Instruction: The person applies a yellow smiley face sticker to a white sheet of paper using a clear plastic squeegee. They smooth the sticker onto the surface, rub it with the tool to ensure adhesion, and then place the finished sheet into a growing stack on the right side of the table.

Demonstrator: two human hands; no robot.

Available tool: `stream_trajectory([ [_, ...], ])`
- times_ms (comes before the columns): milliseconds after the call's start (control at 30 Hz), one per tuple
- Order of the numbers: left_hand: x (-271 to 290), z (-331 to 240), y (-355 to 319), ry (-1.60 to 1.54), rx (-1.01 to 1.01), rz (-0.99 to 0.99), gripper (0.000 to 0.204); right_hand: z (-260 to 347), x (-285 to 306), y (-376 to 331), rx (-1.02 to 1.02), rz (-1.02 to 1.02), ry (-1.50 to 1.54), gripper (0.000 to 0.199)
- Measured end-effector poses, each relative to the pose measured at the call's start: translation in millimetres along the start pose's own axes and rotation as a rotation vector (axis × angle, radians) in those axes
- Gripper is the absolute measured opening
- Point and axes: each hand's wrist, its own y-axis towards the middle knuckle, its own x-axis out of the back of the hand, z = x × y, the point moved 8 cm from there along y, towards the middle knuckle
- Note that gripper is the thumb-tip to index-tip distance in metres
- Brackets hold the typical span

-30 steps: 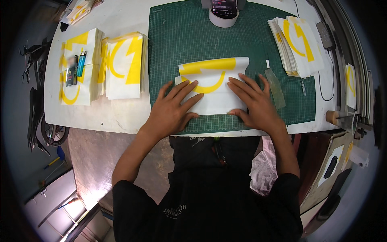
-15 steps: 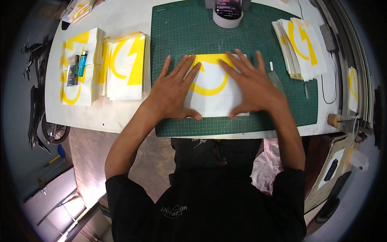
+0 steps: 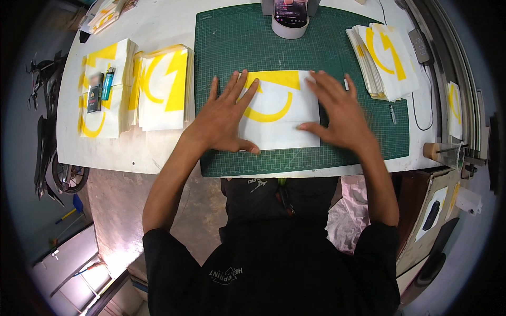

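Note:
A white sheet with a yellow curved print (image 3: 279,134) lies flat on a green cutting mat (image 3: 237,39). My left hand (image 3: 224,113) rests over the sheet's left edge, its fingers spread and the thumb near the lower left corner. At the right edge is my right hand (image 3: 340,110), fingers apart and a little blurred, the thumb reaching in over the sheet. Neither hand grips anything. Just past the right fingertips, a small white-tipped item (image 3: 347,81) is partly hidden by that hand.
Stacks of similar printed sheets lie left (image 3: 174,87), far left (image 3: 116,116) and right (image 3: 387,58). On the far-left stack sit a blue lighter (image 3: 108,84) and a small dark box (image 3: 94,95). A phone (image 3: 291,13) leans in a white roll (image 3: 290,31). A slim cutter (image 3: 392,114) lies on the mat.
My right hand has slid rightward off the print to the sheet's right edge, baring more of the yellow. My left hand stays nearly in place. The whole view has shifted slightly.

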Motion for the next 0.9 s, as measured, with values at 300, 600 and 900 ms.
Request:
stream_trajectory([
  [300, -9, -57, -39, -0.085, -0.09, -0.468, 0.04, 56, -18, -36, 0.221, -0.237, 0.243, 0.033],
  [600, -12, -50, -74, -0.159, 0.045, -0.646, 0.051, 57, -27, -73, 0.133, -0.423, 0.225, 0.034],
  [900, -9, -12, -85, -0.717, 0.412, -0.692, 0.059, 48, -12, -59, 0.121, -0.404, 0.333, 0.037],
])
